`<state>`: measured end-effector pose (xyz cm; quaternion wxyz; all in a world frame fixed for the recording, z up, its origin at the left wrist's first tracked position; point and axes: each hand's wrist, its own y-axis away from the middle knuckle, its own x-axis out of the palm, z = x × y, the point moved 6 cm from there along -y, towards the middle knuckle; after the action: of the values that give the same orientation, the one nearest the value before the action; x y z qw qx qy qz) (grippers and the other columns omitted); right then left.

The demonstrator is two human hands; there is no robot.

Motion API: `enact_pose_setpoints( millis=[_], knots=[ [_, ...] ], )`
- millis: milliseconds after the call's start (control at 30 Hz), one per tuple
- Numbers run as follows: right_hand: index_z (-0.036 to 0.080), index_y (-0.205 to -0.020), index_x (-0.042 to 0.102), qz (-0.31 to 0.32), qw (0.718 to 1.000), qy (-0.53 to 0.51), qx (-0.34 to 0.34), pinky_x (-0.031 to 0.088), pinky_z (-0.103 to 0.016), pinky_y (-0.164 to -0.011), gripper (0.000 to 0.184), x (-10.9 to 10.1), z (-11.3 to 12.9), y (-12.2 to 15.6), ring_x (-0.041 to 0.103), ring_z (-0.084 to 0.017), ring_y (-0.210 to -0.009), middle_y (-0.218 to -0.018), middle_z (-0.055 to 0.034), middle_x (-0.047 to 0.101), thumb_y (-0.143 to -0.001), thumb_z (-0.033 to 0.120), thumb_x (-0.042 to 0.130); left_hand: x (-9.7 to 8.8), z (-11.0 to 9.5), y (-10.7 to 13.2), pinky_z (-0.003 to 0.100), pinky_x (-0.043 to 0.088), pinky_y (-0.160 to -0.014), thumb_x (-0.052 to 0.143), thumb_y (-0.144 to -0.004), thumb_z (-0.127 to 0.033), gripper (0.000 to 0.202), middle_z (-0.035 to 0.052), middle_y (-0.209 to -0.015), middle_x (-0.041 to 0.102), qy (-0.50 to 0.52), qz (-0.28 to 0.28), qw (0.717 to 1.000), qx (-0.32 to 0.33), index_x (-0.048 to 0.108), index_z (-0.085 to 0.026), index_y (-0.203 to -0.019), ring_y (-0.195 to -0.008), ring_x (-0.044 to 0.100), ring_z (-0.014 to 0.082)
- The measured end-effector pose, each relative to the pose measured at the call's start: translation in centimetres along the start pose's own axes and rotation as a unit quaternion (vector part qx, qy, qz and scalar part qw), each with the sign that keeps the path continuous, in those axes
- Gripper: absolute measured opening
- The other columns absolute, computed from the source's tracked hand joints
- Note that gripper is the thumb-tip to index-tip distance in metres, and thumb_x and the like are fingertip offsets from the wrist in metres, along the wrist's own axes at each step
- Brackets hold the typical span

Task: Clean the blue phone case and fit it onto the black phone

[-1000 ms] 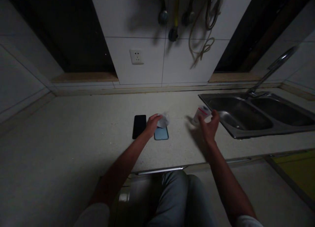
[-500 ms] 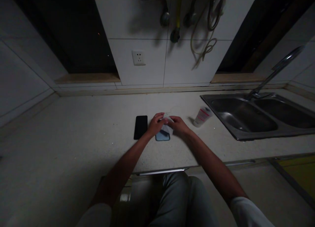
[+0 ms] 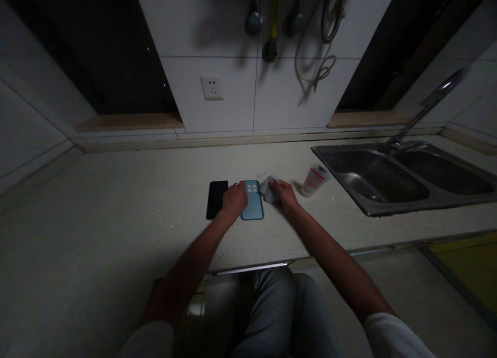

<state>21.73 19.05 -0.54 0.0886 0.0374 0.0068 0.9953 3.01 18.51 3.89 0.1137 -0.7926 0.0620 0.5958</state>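
A blue phone case (image 3: 253, 206) lies on the counter, its camera cut-outs at the far end. My left hand (image 3: 234, 199) is closed at the case's upper left edge, with the fingertips partly hidden. Just left of that hand is a black phone (image 3: 216, 198), lying flat and partly covered by the hand. To the right of the case, my right hand (image 3: 285, 195) pinches a crumpled pale wipe (image 3: 268, 189), which hangs close to the case's right edge.
A clear plastic cup with red print (image 3: 313, 182) stands tilted right of my right hand. Beyond it, a double steel sink (image 3: 373, 211) with a faucet (image 3: 427, 106) is set into the counter (image 3: 128, 208). A socket (image 3: 212, 88) and pipes are on the wall.
My hands have moved apart. The left went to the case's left edge, and the right drew the wipe off to the right, uncovering the case. The view has shifted slightly.
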Motion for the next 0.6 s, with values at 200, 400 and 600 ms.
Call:
enact_pose_setpoints(
  millis=[200,400,600],
  knots=[
    [0.02,-0.068,0.06,-0.001,0.979,0.181,-0.09,0.031,-0.026,-0.053,0.038,-0.1,0.3,0.0,0.045,-0.015,-0.059,-0.06,0.0026,0.052,-0.079,0.057,0.059,0.6,1.8,-1.0,0.033,0.05,-0.079,0.068,-0.075,-0.017,0.043,0.0087,-0.085,0.072,0.323,-0.004,0.942,-0.094,0.063,-0.014,-0.118,-0.084,0.068,0.0242],
    [0.019,-0.07,0.062,0.027,0.993,0.093,-0.071,0.034,-0.026,-0.054,0.039,0.6,1.4,0.7,0.046,-0.014,-0.057,-0.06,0.002,0.054,-0.075,0.058,0.063,3.2,0.8,-1.3,0.027,0.049,-0.062,0.061,-0.073,-0.031,0.013,0.003,-0.065,0.064,0.719,0.114,0.663,-0.177,0.062,-0.018,-0.071,-0.061,0.06,0.0154],
    [0.017,-0.077,0.067,0.062,0.997,0.02,-0.05,0.039,-0.026,-0.055,0.038,1.3,1.5,1.3,0.05,-0.014,-0.057,-0.063,0.0017,0.06,-0.074,0.055,0.071,4.2,-1.1,-0.7,0.044,0.058,-0.077,0.049,-0.081,-0.036,0.024,0.0106,-0.074,0.071,0.812,0.199,0.5,-0.227,0.065,-0.017,-0.08,-0.076,0.07,0.0263]
  ],
)
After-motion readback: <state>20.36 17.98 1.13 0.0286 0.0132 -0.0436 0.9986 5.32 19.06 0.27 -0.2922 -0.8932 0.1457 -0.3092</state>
